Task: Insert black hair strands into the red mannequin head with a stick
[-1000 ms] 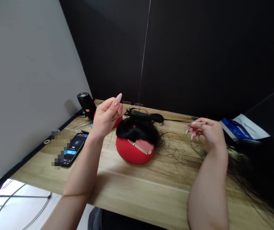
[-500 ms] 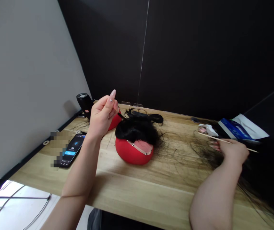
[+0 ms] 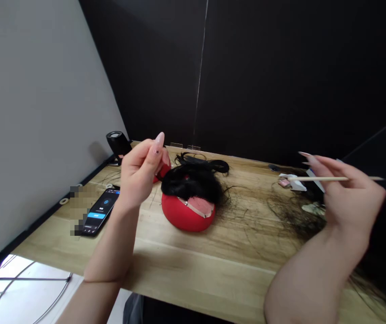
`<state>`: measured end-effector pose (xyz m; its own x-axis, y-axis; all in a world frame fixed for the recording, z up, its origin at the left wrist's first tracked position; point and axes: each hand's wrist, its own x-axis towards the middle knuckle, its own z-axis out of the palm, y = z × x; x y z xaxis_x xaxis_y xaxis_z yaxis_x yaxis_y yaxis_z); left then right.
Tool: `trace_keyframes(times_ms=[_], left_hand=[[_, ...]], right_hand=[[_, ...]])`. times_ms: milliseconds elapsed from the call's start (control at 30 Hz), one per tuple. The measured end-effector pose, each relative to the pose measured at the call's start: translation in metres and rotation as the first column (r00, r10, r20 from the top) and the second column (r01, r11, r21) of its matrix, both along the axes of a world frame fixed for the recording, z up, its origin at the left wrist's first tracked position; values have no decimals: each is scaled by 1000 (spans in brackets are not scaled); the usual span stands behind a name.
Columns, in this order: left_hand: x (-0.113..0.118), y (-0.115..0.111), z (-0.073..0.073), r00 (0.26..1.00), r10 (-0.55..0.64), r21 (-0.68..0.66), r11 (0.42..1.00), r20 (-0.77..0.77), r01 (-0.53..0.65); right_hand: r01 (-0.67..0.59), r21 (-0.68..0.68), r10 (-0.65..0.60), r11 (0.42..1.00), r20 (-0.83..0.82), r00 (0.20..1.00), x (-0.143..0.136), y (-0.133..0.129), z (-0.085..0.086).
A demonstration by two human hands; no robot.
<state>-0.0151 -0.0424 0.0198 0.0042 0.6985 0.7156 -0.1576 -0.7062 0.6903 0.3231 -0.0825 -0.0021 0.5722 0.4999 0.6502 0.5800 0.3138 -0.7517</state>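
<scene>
My left hand (image 3: pixel 145 168) is raised at the left of a red head-shaped block (image 3: pixel 188 219), its thumb and fingers pinched together. A dark lock of hair (image 3: pixel 160 177) runs from below these fingers toward the black hairpiece (image 3: pixel 193 182) on the block; the grip itself is partly hidden. Pins hold a pale band (image 3: pixel 196 208) along the front edge of the hairpiece, over a pink patch. At the right, my right hand (image 3: pixel 351 193) is up above the table, holding a thin wooden stick (image 3: pixel 334 179) that lies nearly level across the fingers.
Loose black hair (image 3: pixel 301 220) spreads over the table's right side, near a crumpled white tissue (image 3: pixel 297 183). A phone (image 3: pixel 100 213) lies at left, with a black cylindrical speaker (image 3: pixel 118 143) behind it. Another red form (image 3: pixel 163 171) is partly hidden behind my left hand. Dark panels close the back.
My right hand has risen and shifted right from the loose hair, with the stick turned to nearly level. My left hand has moved slightly down and left, still pinched.
</scene>
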Motion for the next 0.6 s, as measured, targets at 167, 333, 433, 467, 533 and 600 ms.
trace_keyframes(times_ms=[167,333,433,467,533,600], left_hand=[[29,-8,-12,833,-528,-147,821,167,551],[20,-10,-12,778,-615,-224,746,129,627],[-3,-7,0,868,-489,-174,851,82,496],[-11,-5,3,908,-411,-149,896,75,418],[-27,0,9,967,-240,-90,965,82,247],[-41,4,12,991,-83,-38,995,101,87]], right_hand=[[-842,-348,790,412,-324,520,-102,-3,10],[-881,-472,836,-20,-492,244,-145,7,-4],[-881,-458,793,115,-492,359,-119,15,-3],[-859,-476,776,186,-465,426,-103,18,-3],[-774,-547,731,318,-378,568,-69,25,-7],[-640,-595,619,486,-283,733,-31,32,-18]])
